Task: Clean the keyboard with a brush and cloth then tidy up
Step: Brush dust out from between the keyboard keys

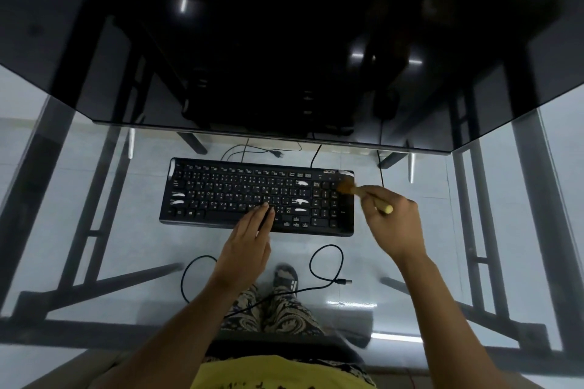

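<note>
A black keyboard [221, 196] lies on the glass desk [94, 230], under the dark raised shelf. My left hand [249, 240] rests flat on its lower middle keys, fingers together and pointing away from me, holding nothing. My right hand [395, 218] grips a wooden-handled brush [357, 191] whose brown bristles touch the keyboard's top right corner, over the number pad. The bristles are blurred. No cloth is in view.
The keyboard's black cable [325, 262] loops across the glass near me and ends in a USB plug [344, 282]. A dark glass shelf [284, 57] overhangs the back. Through the glass I see desk legs, another cord, my patterned trousers and a sandal.
</note>
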The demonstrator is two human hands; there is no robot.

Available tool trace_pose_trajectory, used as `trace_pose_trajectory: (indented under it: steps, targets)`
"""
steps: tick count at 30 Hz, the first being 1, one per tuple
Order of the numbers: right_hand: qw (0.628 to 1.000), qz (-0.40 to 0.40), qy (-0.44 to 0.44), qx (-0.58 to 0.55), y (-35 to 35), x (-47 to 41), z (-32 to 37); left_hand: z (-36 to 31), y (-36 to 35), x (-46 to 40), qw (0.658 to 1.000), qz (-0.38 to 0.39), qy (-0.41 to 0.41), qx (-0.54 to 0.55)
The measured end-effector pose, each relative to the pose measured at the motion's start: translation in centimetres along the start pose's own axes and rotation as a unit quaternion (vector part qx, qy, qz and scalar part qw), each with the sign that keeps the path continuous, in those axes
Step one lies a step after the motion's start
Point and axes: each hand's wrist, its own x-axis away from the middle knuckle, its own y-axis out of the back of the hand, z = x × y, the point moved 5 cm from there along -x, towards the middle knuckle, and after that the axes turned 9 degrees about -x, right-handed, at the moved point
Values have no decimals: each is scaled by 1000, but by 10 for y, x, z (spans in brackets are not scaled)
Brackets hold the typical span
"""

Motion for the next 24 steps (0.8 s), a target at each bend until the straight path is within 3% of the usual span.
trace_pose_trajectory:
  steps: [2,6,10,11,14,15,18,19,22,24]
  targets:
    - [998,60,0,-16,-10,9,2,0,-1,0,1000,2,-1,2]
    - [997,-63,-2,52,0,24,-5,0,0,1,1000,9,2,6]
    - [988,122,-93,27,-22,44,-9,0,0,3,1000,8,0,1]
    - [988,117,-103,10,-21,48,-8,1,0,4,1000,7,1,0]
    - [998,-30,-48,-9,-4,51,-5,3,0,8,1000,10,-5,-4]
    - [999,-35,-39,2,-3,52,-4,3,0,10,1000,10,-9,-7]
    - [993,83,-78,8,-15,55,-9,7,0,17,1000,10,-12,-16]
    - [993,80,-86,2,-13,56,-10,9,1,18,1000,8,-10,-18]
    - [998,-52,-37,22,0,59,-8,17,3,24,999,-4,-10,-32]
    - [999,-9,-47,12,-10,64,-5,20,4,29,999,-8,-16,-45]
